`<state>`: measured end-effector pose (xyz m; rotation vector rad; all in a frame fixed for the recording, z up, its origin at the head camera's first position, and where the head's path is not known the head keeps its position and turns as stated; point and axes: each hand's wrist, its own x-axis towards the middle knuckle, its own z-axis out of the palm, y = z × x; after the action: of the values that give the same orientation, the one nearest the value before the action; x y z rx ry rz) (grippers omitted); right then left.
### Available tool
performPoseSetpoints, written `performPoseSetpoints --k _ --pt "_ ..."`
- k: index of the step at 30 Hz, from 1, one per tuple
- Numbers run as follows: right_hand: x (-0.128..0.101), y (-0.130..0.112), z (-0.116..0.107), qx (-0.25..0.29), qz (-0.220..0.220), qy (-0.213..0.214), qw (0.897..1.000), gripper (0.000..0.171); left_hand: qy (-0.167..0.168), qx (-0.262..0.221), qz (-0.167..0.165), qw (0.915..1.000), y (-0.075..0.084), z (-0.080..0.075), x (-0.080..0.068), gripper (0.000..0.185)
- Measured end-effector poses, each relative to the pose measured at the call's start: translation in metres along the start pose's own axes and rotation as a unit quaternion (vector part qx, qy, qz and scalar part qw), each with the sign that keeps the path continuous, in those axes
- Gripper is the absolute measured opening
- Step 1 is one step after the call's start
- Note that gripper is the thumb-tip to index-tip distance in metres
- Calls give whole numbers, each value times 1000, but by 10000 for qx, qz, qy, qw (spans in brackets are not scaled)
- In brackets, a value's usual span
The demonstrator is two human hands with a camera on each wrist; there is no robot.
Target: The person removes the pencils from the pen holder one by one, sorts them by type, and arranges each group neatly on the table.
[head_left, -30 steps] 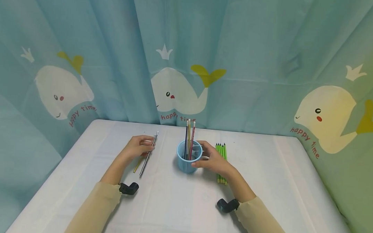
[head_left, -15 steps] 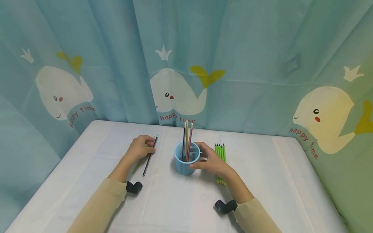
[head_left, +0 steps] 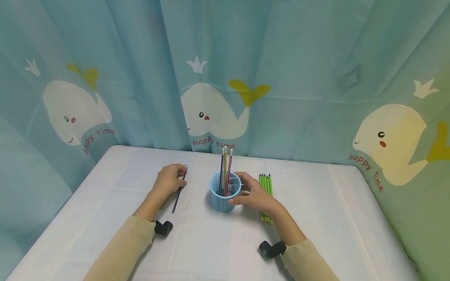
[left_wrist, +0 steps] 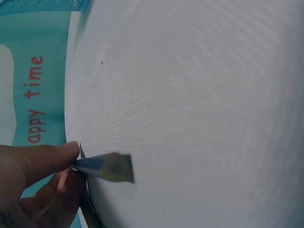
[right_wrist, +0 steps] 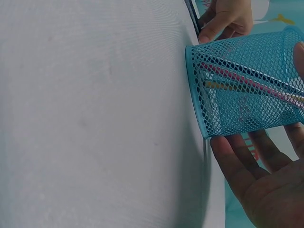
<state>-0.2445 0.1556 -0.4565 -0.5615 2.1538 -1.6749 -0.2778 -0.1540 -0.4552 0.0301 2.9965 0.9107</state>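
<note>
Left hand: my left hand (head_left: 169, 181) pinches a dark pencil (head_left: 179, 190) near its top end. A second ago there were two pencils under this hand, a silver one and a yellowish one; now I see only the dark one slanting down to the table (head_left: 212, 249), and the hand has drawn a little nearer the cup.
Left wrist view: thumb and fingers (left_wrist: 45, 159) close on the pencil's butt end (left_wrist: 113, 167), held just above the white cloth.
Cup: the blue mesh cup (head_left: 224, 195) stands upright mid-table, shifted slightly left of where it was, with three pencils (head_left: 225, 170) upright in it.
Right hand: my right hand (head_left: 254, 195) wraps the cup's right side, fingers curled round the mesh (right_wrist: 247, 85).
Green pencils: a bundle (head_left: 266, 188) lies just right of that hand, unmoved.
Reading: I judge the dark pencil is lifted and ready to go in.
</note>
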Motion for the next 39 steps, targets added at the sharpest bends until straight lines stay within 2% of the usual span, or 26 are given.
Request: performPoseSetpoints --k 7,15,19,23,25,27,31,35,37,39 --pt "2 -1 0 10 -5 -31 10000 77 230 197 207 9993 -2 -1 0 43" --pt "3 -1 -1 1 -67 -53 10000 77 426 1 359 9984 4 -8 -8 41" --pt "2 0 -3 -4 -87 -98 9999 76 499 -339 549 9967 13 -13 -16 43" --pt "2 -1 -7 -17 -103 -207 9997 75 301 -1288 640 9891 28 -18 -25 43" --pt "2 -1 -9 -24 -141 -280 9995 75 90 -2006 636 9776 35 -19 -28 42" --pt "1 -2 -11 -12 -185 -362 9992 74 -127 -2717 641 9602 41 -19 -29 41" --pt "0 -4 -14 -6 -228 -515 9984 73 -472 -3916 651 9166 48 -14 -29 40" --pt "0 -8 -14 -14 -212 -615 9979 73 -647 -4599 510 8841 56 -7 -29 39" --pt "1 -9 -13 -52 -239 -651 9976 73 -668 -4797 462 8736 60 -3 -28 39" --pt "2 -10 -12 -100 -264 -664 9974 72 -656 -4913 462 8673 64 1 -26 39"
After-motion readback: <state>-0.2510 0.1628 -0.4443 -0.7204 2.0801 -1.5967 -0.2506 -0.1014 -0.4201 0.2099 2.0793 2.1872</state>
